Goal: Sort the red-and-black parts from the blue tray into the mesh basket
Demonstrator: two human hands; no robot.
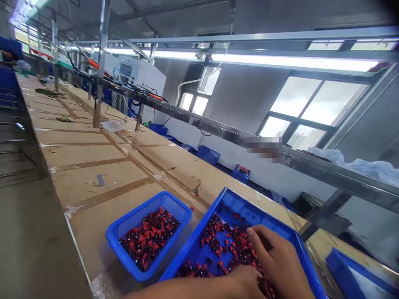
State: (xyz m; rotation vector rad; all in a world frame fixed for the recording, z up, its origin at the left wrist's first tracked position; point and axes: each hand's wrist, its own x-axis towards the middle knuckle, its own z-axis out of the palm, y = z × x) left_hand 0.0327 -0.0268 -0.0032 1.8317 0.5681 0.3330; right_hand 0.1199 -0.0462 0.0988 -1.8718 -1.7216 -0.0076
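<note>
A blue tray holds many small glossy dark-red and bright-red pieces, whose kind I cannot make out. My right hand is over the tray's right part, thumb and forefinger tips together in a pinch. Whatever lies between those tips is hidden or too small to name. Low in the tray, my left hand reaches in from the bottom edge, by the heaped pieces. Its fingers are mostly out of sight, so their closure is unclear. To the left stands a smaller blue perforated basket with a pile of similar pieces.
A long, taped cardboard-covered table runs to the far left. A metal rail and posts stand along its back. Another blue tray is at the lower right. A small grey strip lies on the cardboard.
</note>
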